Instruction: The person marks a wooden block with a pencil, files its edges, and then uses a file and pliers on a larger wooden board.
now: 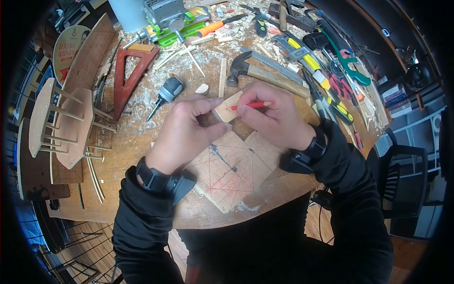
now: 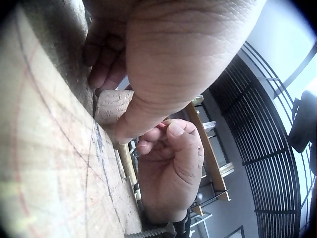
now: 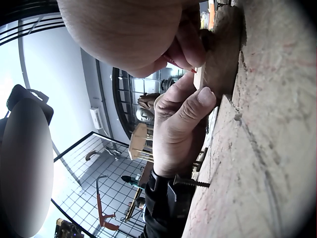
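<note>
A small, pale wooden block with a red mark is in the grip of the left hand, above the counter, back from its front edge. The right hand pinches a slim red pencil, tip at the block. Toward the front edge lies a flat wooden board ruled in red and dark lines; a wood-handled claw hammer lies just beyond the hands. Near the back left corner, a round sign bears red characters, too blurred to read.
</note>
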Demonstrator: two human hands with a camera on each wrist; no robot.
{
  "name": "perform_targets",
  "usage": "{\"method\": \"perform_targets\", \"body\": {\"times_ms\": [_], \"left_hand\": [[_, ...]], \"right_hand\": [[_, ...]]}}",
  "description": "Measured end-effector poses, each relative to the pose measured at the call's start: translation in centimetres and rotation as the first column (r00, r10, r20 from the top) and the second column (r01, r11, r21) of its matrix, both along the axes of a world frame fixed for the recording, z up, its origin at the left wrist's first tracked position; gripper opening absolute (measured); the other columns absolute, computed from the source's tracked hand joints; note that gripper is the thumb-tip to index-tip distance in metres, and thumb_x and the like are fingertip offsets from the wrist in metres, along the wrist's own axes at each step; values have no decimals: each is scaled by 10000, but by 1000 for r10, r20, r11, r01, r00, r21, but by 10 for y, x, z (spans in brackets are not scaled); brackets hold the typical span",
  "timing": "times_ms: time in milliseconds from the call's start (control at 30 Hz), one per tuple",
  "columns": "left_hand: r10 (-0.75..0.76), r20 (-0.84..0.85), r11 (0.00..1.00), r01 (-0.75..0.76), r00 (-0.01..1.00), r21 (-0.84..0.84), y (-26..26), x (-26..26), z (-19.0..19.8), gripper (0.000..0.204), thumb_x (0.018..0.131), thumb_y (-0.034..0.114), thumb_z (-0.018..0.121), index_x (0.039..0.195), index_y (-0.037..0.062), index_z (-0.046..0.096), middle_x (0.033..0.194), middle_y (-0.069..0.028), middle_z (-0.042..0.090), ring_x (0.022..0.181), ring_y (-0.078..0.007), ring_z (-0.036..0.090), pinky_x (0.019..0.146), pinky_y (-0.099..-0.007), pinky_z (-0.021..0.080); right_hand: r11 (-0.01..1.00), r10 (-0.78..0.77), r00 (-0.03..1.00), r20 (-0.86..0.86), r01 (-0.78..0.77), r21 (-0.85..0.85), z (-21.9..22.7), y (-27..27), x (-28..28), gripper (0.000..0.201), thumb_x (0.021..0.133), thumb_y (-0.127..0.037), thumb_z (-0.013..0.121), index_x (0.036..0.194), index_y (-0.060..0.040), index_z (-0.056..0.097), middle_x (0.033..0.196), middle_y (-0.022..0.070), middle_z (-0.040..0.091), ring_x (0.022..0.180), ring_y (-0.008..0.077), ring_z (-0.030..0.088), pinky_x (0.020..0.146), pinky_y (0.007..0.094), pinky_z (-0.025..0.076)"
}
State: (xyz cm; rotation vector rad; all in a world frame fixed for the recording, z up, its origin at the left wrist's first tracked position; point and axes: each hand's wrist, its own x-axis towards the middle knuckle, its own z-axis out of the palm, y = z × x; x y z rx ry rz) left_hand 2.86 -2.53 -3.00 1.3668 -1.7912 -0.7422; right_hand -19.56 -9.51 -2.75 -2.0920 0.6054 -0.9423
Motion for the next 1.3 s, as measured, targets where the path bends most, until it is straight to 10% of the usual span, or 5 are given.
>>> {"method": "perform_targets", "body": {"times_ms": [1300], "left_hand": [[1,-10,1000,-1,1000,18,0,0,1,475,824,40,882,1262,-49,721,897,-26,623,798,-84,573,735,-260,494]], "right_hand": [[1000,9,1000,24,-9,-22,-4,-2,-1,86,954,-85,713,989,-20,669,857,80,656,767,131,626,694,298,512]]}}
